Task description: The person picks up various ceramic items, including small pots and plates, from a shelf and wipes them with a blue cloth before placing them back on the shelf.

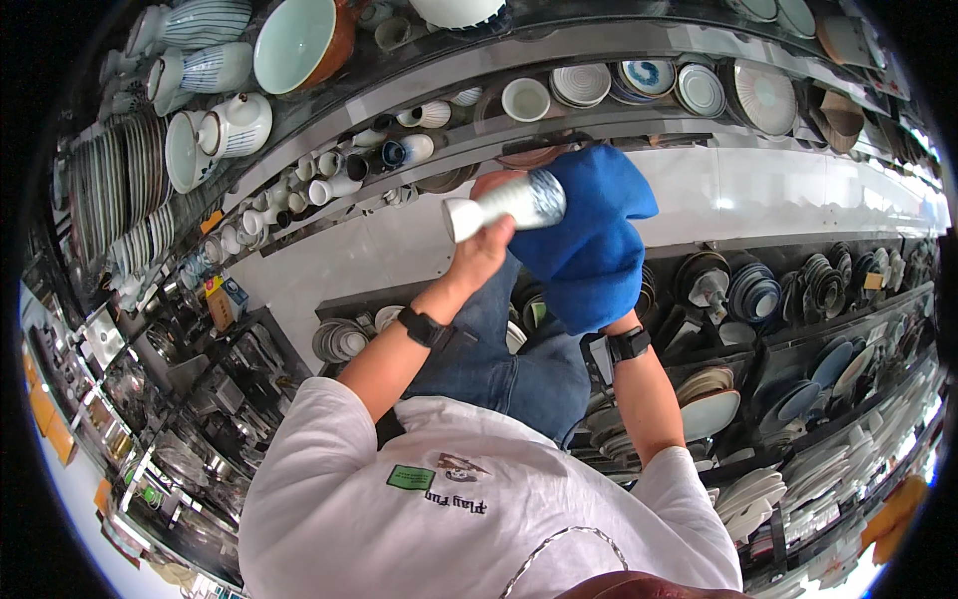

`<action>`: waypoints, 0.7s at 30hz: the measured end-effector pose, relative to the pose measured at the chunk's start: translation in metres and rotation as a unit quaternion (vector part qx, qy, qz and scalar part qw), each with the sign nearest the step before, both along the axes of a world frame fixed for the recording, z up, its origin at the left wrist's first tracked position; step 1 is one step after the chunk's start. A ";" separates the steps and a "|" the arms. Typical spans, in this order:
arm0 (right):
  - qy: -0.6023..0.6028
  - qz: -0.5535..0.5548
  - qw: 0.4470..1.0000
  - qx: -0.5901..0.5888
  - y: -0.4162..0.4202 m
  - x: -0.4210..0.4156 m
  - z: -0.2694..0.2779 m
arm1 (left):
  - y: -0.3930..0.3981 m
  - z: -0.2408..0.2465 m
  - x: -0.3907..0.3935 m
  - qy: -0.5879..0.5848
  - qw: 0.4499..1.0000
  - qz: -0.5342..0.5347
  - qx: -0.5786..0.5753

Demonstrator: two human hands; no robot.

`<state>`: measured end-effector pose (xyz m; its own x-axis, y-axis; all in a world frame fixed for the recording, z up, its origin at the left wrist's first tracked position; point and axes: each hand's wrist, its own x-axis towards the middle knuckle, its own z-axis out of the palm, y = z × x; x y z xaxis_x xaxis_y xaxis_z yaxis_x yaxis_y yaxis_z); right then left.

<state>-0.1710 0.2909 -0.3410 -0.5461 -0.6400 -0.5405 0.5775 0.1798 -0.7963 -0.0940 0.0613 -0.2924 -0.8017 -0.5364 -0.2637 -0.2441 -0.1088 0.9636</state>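
Note:
A white ceramic flask with a flared mouth and a dark brushed pattern near its base (516, 204) is held in my left hand (485, 251), tilted on its side. Its patterned end touches or lies just in front of a blue cloth (591, 239). The cloth covers my right hand, so only the wrist (623, 323) with its black band shows below it; the fingers are hidden.
Ahead runs a shelf (441, 153) with small cups and flasks, bowls and stacked plates. At the upper left stand striped flasks, a teapot (238, 126) and a large bowl (296, 46). Lower racks at the right hold plates and bowls (754, 290). Metal wares fill the left shelves.

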 end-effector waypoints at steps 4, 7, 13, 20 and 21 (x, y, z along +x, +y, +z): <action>0.091 0.002 0.995 -0.026 -0.036 -0.006 0.056 | -0.002 0.068 -0.010 0.057 0.976 -0.122 -0.172; 0.166 0.020 0.985 -0.039 -0.062 -0.001 0.113 | 0.001 0.132 -0.013 0.145 0.978 -0.061 -0.137; 0.281 0.085 0.953 -0.073 -0.087 0.007 0.217 | -0.012 0.238 -0.009 0.223 0.956 0.015 -0.188; 0.403 0.141 0.898 -0.108 -0.127 0.009 0.309 | -0.042 0.307 0.017 0.300 0.917 0.033 -0.262; 0.444 0.162 0.874 -0.114 -0.137 0.011 0.325 | -0.047 0.310 0.028 0.297 0.911 0.039 -0.282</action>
